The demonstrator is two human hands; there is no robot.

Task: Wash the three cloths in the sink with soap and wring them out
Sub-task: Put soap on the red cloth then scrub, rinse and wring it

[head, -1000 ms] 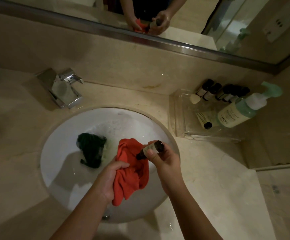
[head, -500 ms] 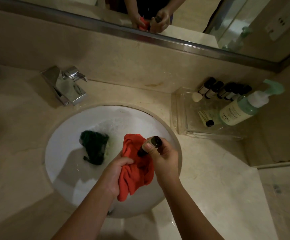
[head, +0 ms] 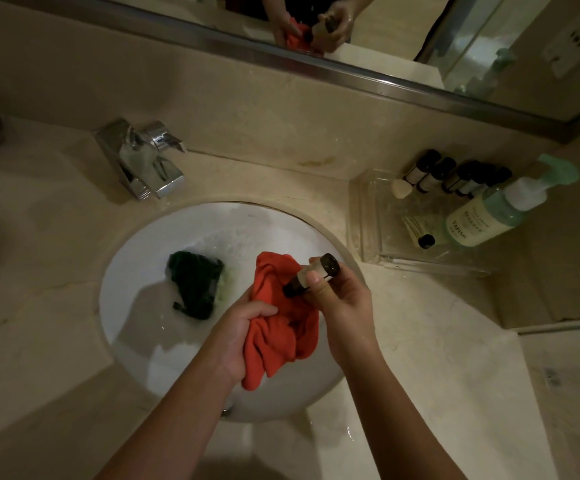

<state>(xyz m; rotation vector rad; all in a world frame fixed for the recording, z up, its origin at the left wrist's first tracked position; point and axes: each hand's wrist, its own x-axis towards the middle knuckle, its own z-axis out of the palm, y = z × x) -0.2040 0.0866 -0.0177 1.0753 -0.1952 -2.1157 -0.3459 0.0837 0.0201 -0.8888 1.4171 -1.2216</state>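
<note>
The right hand (head: 345, 306) is curling its fingers and thumb around a small soap bottle (head: 312, 274), a pale tube with dark ends, tipping its dark neck down onto the red cloth (head: 281, 320); any writing on it is too small to read. The left hand (head: 243, 336) is gripping that red cloth in a bunch, its folds hanging from the fist above the sink (head: 150, 271). The cloth is looking bright orange-red, crumpled and soft. A dark green cloth (head: 195, 284) is lying wadded in the sink's bowl, to the left of the red one, with a little suds around it. A third cloth is not showing.

To the right of the sink, a clear tray (head: 368, 223) is holding a green pump bottle (head: 489, 216) whose label is reading "YAPING", a row of small dark-capped bottles (head: 454, 174) with unreadable labels, and one more lying flat. A chrome faucet (head: 143, 161) is standing behind the sink to the left. The sink is sitting in a beige marble counter (head: 437, 341), wet in spots, with a mirror (head: 350, 36) running along the wall behind and reflecting both hands.
</note>
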